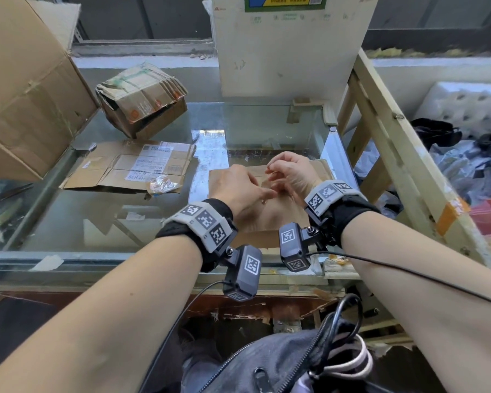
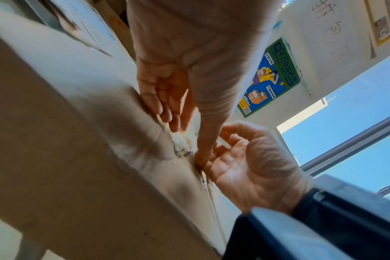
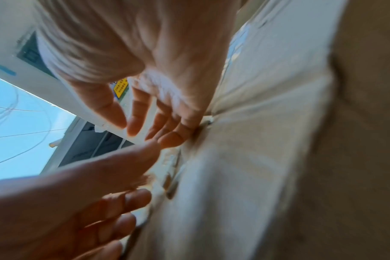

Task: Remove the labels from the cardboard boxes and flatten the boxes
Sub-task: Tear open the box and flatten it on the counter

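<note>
Cardboard lay flat under our hands near the right edge of the glass tabletop (image 1: 165, 222): the flattened box (image 1: 272, 219) we were working on, already collapsed. Our left hand (image 1: 243, 191) rested on it with fingers fairly straight, the fingertips (image 2: 165, 114) touching a torn, whitish scrap of label (image 2: 183, 140) near its middle. Our right hand (image 1: 291, 173) was curled just beside the left, thumb and forefinger apparently pinching at that same scrap, though blur in the wrist views kept us from being sure of the hold. We judged this label mostly gone, with only shreds left to pick off.

Toward the left edge lay a second flattened box (image 1: 105, 174), its white shipping labels (image 1: 150, 163) still on, with a crumpled wad of tape (image 1: 162, 184) at its near edge. Behind it, toward the far left corner, a crushed small box (image 1: 142, 100) stood unflattened, and a large open box (image 1: 26, 89) leaned in at the left. By our reckoning, well over half the work remained.
</note>
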Demonstrator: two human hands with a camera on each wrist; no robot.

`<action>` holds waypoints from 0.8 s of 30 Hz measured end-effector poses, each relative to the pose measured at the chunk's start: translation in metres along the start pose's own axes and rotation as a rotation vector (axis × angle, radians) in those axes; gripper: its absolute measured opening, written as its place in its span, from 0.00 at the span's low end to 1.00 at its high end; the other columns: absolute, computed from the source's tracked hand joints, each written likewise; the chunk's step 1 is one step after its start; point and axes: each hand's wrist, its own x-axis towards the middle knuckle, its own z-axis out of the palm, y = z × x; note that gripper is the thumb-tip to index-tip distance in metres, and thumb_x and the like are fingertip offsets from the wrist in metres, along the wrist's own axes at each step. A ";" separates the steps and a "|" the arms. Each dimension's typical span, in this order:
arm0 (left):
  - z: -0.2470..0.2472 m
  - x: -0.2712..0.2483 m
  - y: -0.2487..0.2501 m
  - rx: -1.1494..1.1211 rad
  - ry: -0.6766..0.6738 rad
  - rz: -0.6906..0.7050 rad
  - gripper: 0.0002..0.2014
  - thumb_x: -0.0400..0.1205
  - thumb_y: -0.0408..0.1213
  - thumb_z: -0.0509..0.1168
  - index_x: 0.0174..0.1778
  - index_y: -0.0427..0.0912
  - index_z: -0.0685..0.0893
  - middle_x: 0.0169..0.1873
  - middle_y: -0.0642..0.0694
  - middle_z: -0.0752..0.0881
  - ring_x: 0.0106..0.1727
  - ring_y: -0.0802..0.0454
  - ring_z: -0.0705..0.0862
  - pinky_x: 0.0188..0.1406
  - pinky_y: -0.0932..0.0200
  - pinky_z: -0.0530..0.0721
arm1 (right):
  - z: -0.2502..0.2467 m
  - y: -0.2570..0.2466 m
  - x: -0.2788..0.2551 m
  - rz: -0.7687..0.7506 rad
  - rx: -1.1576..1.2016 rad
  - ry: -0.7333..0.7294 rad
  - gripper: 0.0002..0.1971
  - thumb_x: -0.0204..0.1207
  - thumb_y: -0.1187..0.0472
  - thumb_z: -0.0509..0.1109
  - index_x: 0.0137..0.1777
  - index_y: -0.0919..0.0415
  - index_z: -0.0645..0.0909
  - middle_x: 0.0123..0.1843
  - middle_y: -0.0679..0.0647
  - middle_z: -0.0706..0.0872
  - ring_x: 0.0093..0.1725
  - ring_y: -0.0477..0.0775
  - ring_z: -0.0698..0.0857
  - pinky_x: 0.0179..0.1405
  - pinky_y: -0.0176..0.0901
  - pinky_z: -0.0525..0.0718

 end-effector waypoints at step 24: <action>0.010 -0.005 -0.011 -0.116 0.043 0.010 0.07 0.84 0.30 0.55 0.49 0.42 0.78 0.50 0.46 0.80 0.52 0.50 0.75 0.50 0.57 0.72 | 0.006 -0.006 -0.002 0.363 -0.490 -0.290 0.26 0.69 0.38 0.73 0.41 0.65 0.80 0.22 0.56 0.85 0.15 0.46 0.79 0.13 0.28 0.72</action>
